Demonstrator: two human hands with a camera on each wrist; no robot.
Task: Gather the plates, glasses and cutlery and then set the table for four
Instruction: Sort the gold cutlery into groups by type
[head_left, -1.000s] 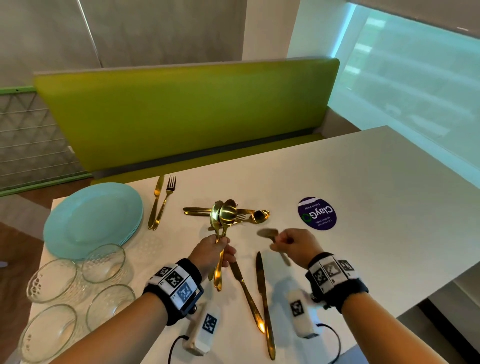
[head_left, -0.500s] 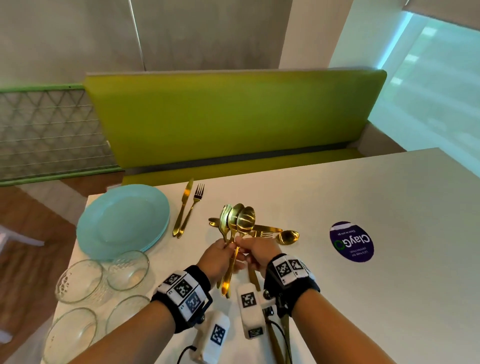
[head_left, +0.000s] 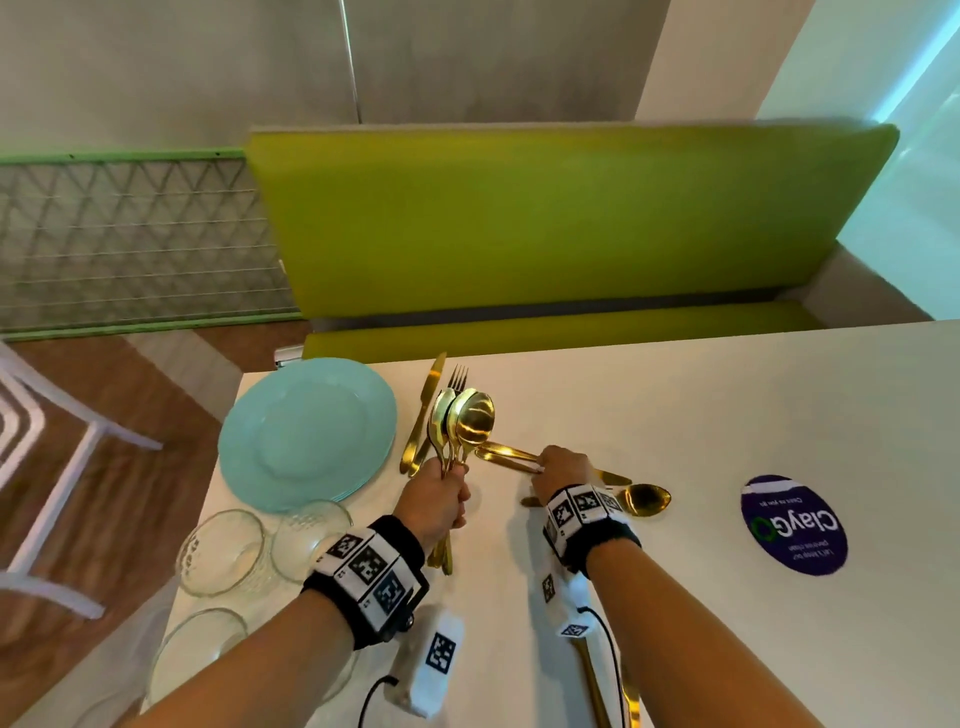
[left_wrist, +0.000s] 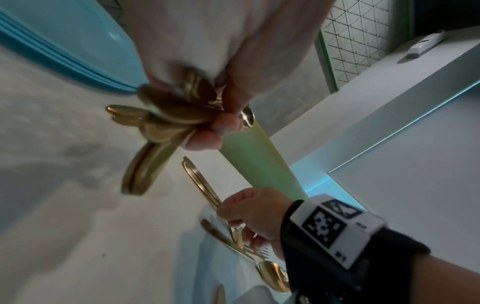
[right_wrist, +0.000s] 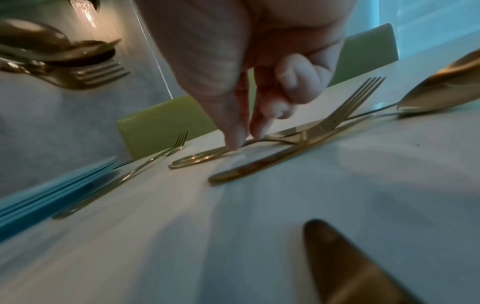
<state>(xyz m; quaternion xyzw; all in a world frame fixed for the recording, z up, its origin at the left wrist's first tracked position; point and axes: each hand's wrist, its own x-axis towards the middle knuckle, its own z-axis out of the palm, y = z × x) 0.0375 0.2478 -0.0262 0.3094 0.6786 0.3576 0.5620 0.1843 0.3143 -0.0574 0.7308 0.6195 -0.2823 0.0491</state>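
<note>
My left hand (head_left: 436, 499) grips a bundle of gold spoons (head_left: 467, 421) upright above the white table (head_left: 727, 415); their handle ends (left_wrist: 145, 176) hang below my fist. My right hand (head_left: 561, 467) is down on the table just to the right. Its thumb and forefinger (right_wrist: 242, 139) pinch the handle of a gold fork (right_wrist: 345, 107) that lies crossed over a knife (right_wrist: 272, 160). One more gold spoon (head_left: 644, 500) lies beyond that wrist. A stack of teal plates (head_left: 306, 431) sits at the table's far left. Glass bowls (head_left: 223, 551) stand in front of it.
A gold knife and fork (head_left: 423, 415) lie beside the plates. More gold knives (head_left: 597, 686) lie near the front edge under my right forearm. A purple round sticker (head_left: 795, 525) is on the table at right. A green bench (head_left: 545, 218) runs behind; a white chair (head_left: 31, 467) stands left.
My right hand brought a spoon to the bundle in my left hand, let it go, then moved right and down onto the fork handles on the table.
</note>
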